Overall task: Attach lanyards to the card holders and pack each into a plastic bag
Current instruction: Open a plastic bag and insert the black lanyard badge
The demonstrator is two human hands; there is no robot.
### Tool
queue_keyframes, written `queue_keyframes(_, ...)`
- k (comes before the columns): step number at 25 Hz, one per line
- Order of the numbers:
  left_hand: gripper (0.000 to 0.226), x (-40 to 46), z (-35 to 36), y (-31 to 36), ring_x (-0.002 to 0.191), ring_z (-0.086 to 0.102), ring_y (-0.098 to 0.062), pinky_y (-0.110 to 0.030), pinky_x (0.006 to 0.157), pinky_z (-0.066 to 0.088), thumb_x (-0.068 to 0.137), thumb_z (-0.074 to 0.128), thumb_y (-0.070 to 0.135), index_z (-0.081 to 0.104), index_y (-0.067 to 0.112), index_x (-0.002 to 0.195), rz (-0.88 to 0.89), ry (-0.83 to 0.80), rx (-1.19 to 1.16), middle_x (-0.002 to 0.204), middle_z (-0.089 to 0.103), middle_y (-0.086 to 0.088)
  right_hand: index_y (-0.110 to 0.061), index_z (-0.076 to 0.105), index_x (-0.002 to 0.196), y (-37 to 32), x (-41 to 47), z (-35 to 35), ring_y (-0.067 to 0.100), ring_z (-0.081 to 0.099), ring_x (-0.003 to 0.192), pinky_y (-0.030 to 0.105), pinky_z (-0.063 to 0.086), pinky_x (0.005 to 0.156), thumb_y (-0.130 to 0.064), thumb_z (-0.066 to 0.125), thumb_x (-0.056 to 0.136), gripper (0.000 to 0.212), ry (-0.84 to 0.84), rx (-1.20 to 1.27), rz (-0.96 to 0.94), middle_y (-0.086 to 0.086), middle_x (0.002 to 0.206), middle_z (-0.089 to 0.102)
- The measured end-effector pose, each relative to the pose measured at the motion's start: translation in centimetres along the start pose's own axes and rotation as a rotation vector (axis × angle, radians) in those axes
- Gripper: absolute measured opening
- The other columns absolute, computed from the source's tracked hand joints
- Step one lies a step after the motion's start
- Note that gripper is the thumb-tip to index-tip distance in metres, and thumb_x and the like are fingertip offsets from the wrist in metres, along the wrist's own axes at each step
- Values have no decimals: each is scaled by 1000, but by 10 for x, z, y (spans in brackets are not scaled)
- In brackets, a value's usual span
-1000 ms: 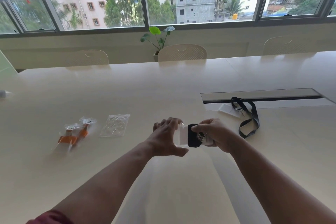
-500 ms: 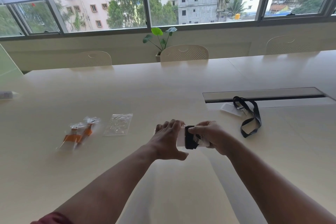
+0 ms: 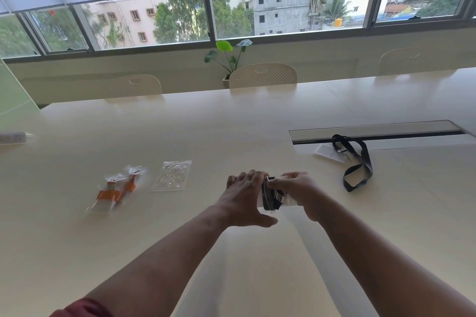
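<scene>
The black lanyard (image 3: 270, 197), bundled against a card holder just above the table (image 3: 231, 131), looks light and floppy; the right hand (image 3: 296, 190) pinches it, the left hand (image 3: 244, 198) apparently cups it, fingers hidden.

We cannot see the left hand (image 3: 246, 197) fingertips behind the bundle. The grey object (image 3: 14, 137) at the left edge is cut off and blurred.

head-worn view, angled down, table (image 3: 180, 252) close
</scene>
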State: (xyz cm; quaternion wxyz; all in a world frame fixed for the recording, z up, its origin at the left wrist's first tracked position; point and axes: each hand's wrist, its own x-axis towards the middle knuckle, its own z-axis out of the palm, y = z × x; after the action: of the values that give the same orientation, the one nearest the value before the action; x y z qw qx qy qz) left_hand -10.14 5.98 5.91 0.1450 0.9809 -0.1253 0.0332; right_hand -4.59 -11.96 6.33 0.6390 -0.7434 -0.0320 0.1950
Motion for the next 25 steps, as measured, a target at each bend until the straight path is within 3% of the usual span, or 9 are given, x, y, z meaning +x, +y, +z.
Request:
queue_keyframes(3,96,0,0,-1,123,40,-15,-33,101,27,62,79,62,32,30,140,3,2,-3,137,43,9,-16,65,69,3,-1,-1,3,53,42,12,36,38,-22,88,77,24,24,39,-2,-7,55,62)
queue_keyframes(8,82,-1,4,4,117,44,-17,-35,98,31,64,72,59,36,31,132,-25,35,-35,130,46,9,-10,69,81,8,-4,1,9,59,51,19,44,47,-25,88,78,24,-7,55,5,1,65,67)
queue_keyframes(13,79,1,12,11,114,42,-15,-28,96,25,63,71,54,35,32,130,-26,40,-54,126,46,9,-19,65,69,10,-6,4,6,55,48,18,41,46,-21,77,84,20,-51,-9,27,-3,62,62)
queue_keyframes(17,75,3,10,6,113,44,-16,-31,96,29,63,68,53,35,33,128,-49,56,-62,125,46,10,-22,68,82,4,-16,-1,11,62,71,35,38,75,-35,68,88,15,-180,41,127,-2,81,70)
queue_keyframes(20,76,2,7,0,111,45,-16,-34,97,32,63,68,55,34,33,127,-71,62,-62,123,46,10,-22,67,84,2,-18,-7,18,59,86,43,30,83,-27,61,89,9,-203,138,140,1,87,68)
queue_keyframes(23,78,2,8,0,112,45,-16,-34,96,32,63,69,55,32,32,127,-67,60,-62,125,47,8,-17,73,98,1,-19,-6,16,61,89,42,32,84,-21,67,94,9,-250,108,100,1,91,71)
queue_keyframes(25,78,5,10,6,114,45,-18,-33,96,31,63,70,54,32,30,127,-55,52,-72,125,47,7,-15,75,102,3,-20,4,11,62,82,33,39,77,-21,69,95,11,-289,90,81,-1,88,72)
